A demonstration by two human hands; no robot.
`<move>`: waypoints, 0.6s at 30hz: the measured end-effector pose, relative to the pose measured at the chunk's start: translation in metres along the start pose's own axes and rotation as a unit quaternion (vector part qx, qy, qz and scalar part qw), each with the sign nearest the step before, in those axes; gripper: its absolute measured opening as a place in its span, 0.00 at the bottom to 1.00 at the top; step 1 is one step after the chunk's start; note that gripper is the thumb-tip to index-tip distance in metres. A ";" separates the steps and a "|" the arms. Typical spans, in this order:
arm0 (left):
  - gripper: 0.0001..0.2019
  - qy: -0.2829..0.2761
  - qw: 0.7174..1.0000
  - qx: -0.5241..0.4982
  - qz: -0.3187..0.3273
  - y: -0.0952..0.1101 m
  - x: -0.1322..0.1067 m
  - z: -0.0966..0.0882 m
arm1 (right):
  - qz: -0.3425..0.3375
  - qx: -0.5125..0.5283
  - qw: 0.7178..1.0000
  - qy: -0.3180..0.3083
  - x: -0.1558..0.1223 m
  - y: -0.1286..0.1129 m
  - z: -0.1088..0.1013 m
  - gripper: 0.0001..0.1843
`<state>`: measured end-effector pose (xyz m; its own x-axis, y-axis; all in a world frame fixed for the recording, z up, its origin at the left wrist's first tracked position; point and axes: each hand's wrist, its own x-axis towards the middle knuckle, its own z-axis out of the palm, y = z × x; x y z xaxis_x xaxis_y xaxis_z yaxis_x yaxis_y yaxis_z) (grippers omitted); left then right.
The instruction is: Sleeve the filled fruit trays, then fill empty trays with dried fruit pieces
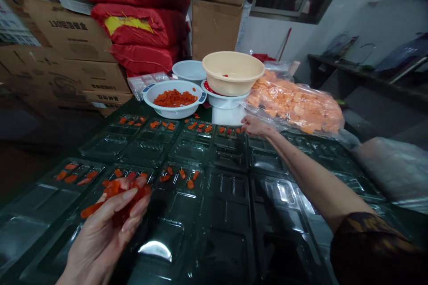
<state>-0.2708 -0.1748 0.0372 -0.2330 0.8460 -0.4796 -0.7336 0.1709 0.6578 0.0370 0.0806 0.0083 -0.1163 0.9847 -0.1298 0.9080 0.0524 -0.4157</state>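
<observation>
Since the left hand [100, 231] is curled round that clump, what has it got?

A loose handful of orange-red strips [125, 193]. Its fingers are half closed and cupped, which keeps the pieces bunched just above the clear plastic trays [224, 213]; one strip sticks out past them.

And the right hand [257, 125]?

Stretched across the trays, fingers loosely bent at their far edge. I can see nothing in it.

What's counted out there?

Four bowls on the desk [132, 109]: a white bowl [174, 98] of similar pieces, a beige bowl [233, 71] stacked on a second white bowl [220, 101], which saves room, and a third white bowl [189, 70] behind. One clear bag [294, 102] of paler orange cubes lies alongside. Perhaps eight trays, though glare blurs their edges.
</observation>
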 end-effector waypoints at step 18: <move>0.10 -0.012 0.998 0.006 0.068 0.003 -0.020 -0.007 | 0.028 0.083 0.993 0.084 -0.019 -0.017 0.027 0.09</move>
<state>-0.2721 -0.1947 0.0447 -0.3148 0.8733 -0.3717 -0.6891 0.0591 0.7223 0.0129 0.0564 -0.0070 0.0141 0.9998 -0.0110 0.8307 -0.0178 -0.5564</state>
